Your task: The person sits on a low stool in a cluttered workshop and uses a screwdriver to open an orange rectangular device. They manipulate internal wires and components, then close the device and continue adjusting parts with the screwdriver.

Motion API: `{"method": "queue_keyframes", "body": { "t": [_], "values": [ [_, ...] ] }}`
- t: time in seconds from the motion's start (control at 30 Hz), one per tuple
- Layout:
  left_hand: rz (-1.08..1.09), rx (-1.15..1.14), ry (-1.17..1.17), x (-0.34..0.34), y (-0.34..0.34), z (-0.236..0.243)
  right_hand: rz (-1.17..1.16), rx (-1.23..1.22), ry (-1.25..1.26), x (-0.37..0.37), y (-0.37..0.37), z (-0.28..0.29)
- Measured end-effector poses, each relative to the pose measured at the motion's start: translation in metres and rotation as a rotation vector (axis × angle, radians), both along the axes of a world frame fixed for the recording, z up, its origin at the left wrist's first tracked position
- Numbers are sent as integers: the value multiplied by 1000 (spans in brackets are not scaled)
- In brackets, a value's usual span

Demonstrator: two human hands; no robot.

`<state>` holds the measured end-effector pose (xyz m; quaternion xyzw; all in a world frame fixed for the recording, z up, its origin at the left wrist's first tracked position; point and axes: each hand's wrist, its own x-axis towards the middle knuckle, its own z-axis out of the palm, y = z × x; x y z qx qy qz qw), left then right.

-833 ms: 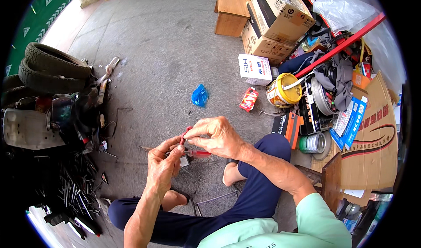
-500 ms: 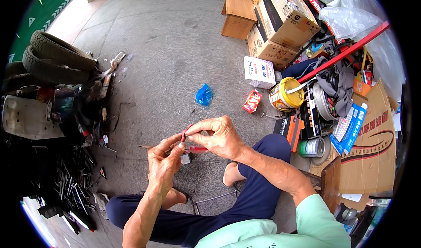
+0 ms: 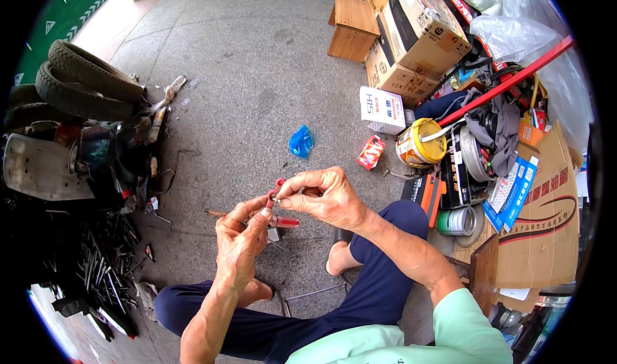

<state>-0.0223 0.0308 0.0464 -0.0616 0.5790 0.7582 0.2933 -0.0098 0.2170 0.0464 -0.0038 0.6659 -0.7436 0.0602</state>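
Note:
My left hand [image 3: 239, 240] pinches a small red part with rounded, loop-like ends [image 3: 276, 189] between thumb and fingers. The fingers of my right hand [image 3: 324, 200] are closed on a tiny shiny metal piece [image 3: 276, 200], which touches the red part; its exact kind is too small to tell. A screwdriver with a clear red handle [image 3: 285, 222] crosses behind my left hand, its thin shaft showing on the other side; whether those fingers hold it I cannot tell. Below it, a small grey object [image 3: 274, 235] is partly hidden by my left hand.
On the floor ahead lie a crumpled blue plastic bag [image 3: 301, 141] and a red packet [image 3: 371, 152]. A yellow bucket [image 3: 424, 141], cartons [image 3: 411, 36] and a tin [image 3: 456, 221] crowd the right. Tyres [image 3: 83, 87] and a heap of tools [image 3: 112, 274] are at the left.
My right fingers have shifted slightly, so more of the red part and the small metal piece shows. The screwdriver handle has moved slightly left and down.

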Motion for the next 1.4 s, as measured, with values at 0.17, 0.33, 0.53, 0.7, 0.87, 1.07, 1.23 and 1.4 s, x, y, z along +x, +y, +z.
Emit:
{"method": "queue_keyframes", "body": {
  "t": [0.17, 0.33, 0.53, 0.7, 0.87, 1.07, 1.23, 1.4],
  "values": [
    [48, -84, 103, 3, 4, -1, -40, 234, -6, 2, -4, 3],
    [45, -146, 180, 3, 6, -3, -123, 255, 141, 4, -9, -2],
    [56, -184, 251, 5, 7, -5, -125, 197, 150, 6, -11, -2],
    [80, -196, 256, 7, 9, -2, -155, 265, 146, 7, -13, 1],
    [88, -208, 335, 10, 13, -10, -127, 243, -52, 8, -9, -1],
    [95, -203, 418, 14, 18, -14, -175, 47, -48, 7, -10, -8],
    [92, -174, 355, 13, 11, -11, -99, 196, -36, 6, -13, -1],
    [28, -108, 179, 5, 17, -5, -111, 40, -33, 5, -4, -4]
  ]
}}
